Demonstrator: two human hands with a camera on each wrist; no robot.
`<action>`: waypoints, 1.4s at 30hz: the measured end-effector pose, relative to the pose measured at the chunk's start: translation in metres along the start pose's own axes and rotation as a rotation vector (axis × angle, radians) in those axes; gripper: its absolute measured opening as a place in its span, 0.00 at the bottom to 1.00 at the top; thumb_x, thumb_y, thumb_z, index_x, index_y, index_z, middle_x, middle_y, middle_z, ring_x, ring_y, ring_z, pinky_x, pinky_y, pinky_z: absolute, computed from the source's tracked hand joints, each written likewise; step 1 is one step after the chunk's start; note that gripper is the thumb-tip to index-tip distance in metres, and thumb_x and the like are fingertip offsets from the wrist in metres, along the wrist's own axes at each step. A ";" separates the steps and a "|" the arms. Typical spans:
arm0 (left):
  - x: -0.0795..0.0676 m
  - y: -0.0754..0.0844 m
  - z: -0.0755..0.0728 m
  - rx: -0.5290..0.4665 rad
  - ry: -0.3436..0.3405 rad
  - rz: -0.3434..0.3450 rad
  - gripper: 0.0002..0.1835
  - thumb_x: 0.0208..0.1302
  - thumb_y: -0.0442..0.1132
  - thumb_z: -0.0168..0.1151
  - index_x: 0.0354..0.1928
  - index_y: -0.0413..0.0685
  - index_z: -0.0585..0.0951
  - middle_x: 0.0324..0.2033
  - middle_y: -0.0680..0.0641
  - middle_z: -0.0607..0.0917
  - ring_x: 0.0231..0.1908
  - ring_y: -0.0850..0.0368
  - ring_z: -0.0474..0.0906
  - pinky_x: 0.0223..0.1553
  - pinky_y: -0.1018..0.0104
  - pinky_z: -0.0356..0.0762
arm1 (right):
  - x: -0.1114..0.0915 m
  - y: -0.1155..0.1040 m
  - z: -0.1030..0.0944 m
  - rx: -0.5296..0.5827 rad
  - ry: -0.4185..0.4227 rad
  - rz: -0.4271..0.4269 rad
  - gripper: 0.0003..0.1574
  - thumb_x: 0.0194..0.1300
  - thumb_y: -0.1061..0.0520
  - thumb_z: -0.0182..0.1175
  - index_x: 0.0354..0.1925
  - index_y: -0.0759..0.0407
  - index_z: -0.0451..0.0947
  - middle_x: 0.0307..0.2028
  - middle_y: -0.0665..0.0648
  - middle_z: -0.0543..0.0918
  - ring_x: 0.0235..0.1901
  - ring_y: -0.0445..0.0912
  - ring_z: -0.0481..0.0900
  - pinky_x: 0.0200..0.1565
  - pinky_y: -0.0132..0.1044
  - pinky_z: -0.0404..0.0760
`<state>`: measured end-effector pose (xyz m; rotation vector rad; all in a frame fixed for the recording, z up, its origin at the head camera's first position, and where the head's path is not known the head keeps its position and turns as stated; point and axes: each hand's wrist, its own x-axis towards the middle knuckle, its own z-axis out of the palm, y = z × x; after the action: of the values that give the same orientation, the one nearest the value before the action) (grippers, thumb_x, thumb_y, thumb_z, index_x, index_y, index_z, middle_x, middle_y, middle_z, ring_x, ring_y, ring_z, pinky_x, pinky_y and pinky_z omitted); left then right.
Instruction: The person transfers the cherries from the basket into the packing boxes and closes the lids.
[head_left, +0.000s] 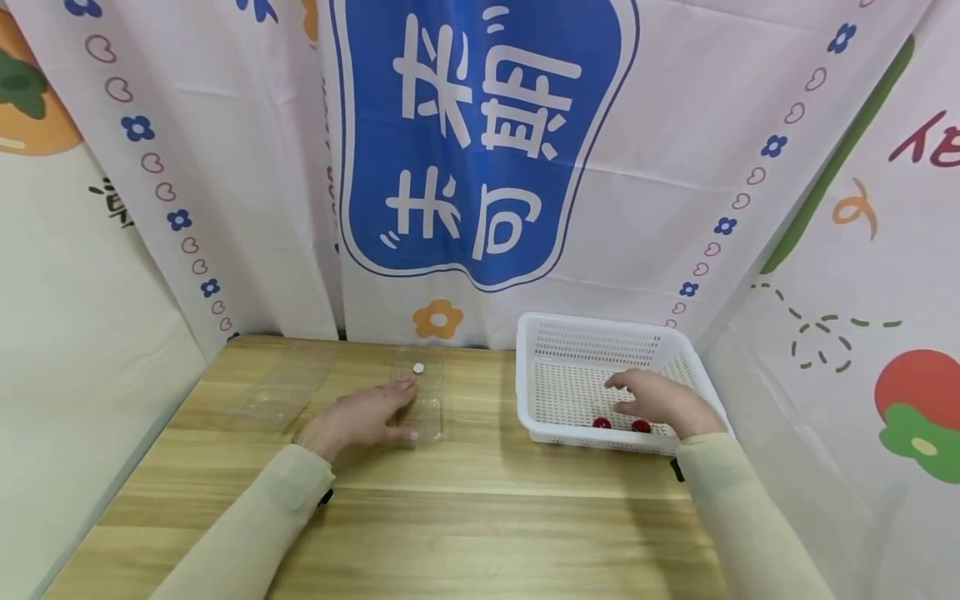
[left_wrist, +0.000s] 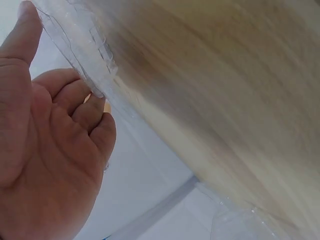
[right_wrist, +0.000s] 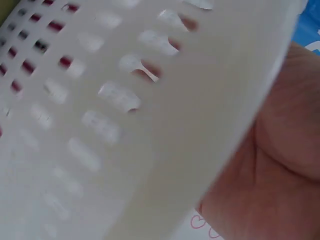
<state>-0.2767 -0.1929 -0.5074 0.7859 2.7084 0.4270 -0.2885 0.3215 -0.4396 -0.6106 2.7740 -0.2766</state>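
My left hand (head_left: pixel 365 417) rests at the left side of a clear plastic box (head_left: pixel 429 408), thumb and fingers spread apart and touching its edge. A small white round spot (head_left: pixel 418 367) shows at the far part of that box. In the left wrist view the fingers (left_wrist: pixel 87 107) lie against the clear plastic and are only loosely bent. My right hand (head_left: pixel 660 398) is inside the white basket (head_left: pixel 527 375), over its right part, with loosely bent fingers and nothing seen in them. Below it lie small round shiny red things (head_left: pixel 602 423). In the right wrist view the basket wall hides the fingertips.
Another clear plastic box (head_left: pixel 273 396) lies at the left of the wooden table (head_left: pixel 450 533). A printed cloth (head_left: pixel 262 208) hangs behind the table's back edge, and more cloth stands along the left and right sides. The basket's raised rim surrounds the red things.
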 end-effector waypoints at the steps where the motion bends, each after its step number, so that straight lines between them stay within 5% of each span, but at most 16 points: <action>1: 0.000 0.001 0.000 -0.001 0.002 -0.004 0.53 0.84 0.59 0.73 0.93 0.35 0.61 0.93 0.32 0.60 0.93 0.30 0.59 0.95 0.33 0.60 | -0.001 0.002 0.000 -0.001 -0.011 0.010 0.27 0.80 0.62 0.74 0.71 0.71 0.85 0.69 0.72 0.90 0.72 0.71 0.87 0.76 0.68 0.87; 9: -0.004 0.003 0.003 -0.012 0.017 -0.026 0.53 0.83 0.59 0.73 0.93 0.35 0.61 0.93 0.32 0.60 0.93 0.30 0.59 0.94 0.32 0.61 | -0.002 0.021 0.003 -0.036 -0.097 0.088 0.19 0.75 0.66 0.76 0.62 0.66 0.91 0.56 0.68 0.95 0.55 0.60 0.93 0.62 0.61 0.94; 16: -0.005 0.002 0.006 -0.040 0.026 -0.019 0.53 0.83 0.60 0.73 0.92 0.34 0.62 0.93 0.31 0.62 0.93 0.29 0.60 0.94 0.31 0.61 | -0.008 0.034 0.006 -0.025 -0.142 0.128 0.16 0.75 0.68 0.73 0.58 0.64 0.92 0.52 0.64 0.93 0.53 0.58 0.90 0.60 0.59 0.93; 25: -0.004 0.001 0.008 -0.043 0.026 -0.027 0.53 0.83 0.61 0.73 0.93 0.36 0.62 0.93 0.33 0.62 0.93 0.30 0.60 0.94 0.32 0.62 | -0.006 0.044 0.014 -0.053 -0.145 0.041 0.07 0.76 0.66 0.74 0.47 0.56 0.91 0.43 0.53 0.93 0.43 0.45 0.84 0.52 0.47 0.90; 42: -0.004 0.003 0.006 -0.056 0.025 -0.020 0.53 0.83 0.60 0.73 0.93 0.34 0.62 0.93 0.32 0.61 0.92 0.28 0.60 0.93 0.31 0.62 | 0.005 0.028 0.006 -0.007 0.022 -0.061 0.08 0.74 0.69 0.77 0.45 0.59 0.90 0.39 0.53 0.92 0.41 0.43 0.86 0.47 0.43 0.92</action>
<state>-0.2703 -0.1918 -0.5111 0.7424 2.7121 0.5082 -0.3013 0.3432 -0.4533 -0.6984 2.7818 -0.2878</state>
